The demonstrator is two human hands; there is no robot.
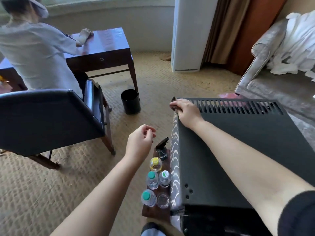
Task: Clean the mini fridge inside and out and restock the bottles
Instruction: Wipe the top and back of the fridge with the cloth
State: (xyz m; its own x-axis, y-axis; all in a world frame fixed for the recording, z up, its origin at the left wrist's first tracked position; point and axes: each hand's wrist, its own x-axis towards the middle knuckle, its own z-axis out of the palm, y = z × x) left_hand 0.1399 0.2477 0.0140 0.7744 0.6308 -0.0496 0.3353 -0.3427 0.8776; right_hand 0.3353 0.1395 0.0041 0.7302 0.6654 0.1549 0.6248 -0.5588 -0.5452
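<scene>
The black mini fridge [238, 150] stands at the right, seen from above, with a slotted vent along its far edge. My right hand [185, 111] lies on its far left corner and grips a dark cloth [173, 106] there. My left hand [141, 142] hovers in the air left of the fridge, fingers loosely curled, holding nothing. Below it, on a dark wooden tray [153, 213], stand a yellow-capped bottle [155, 163], two teal-capped water bottles [151, 179] [148, 197], a white-capped bottle [165, 178] and a glass [163, 200]. A black spray bottle [162, 147] stands at the tray's far end.
A person in white [34, 53] wipes a dark wooden desk [105, 46] at the back left. A black armchair [51, 120] stands at the left, a black waste bin [130, 101] on the carpet beyond. A pale sofa [272, 82] with white linen sits at the right.
</scene>
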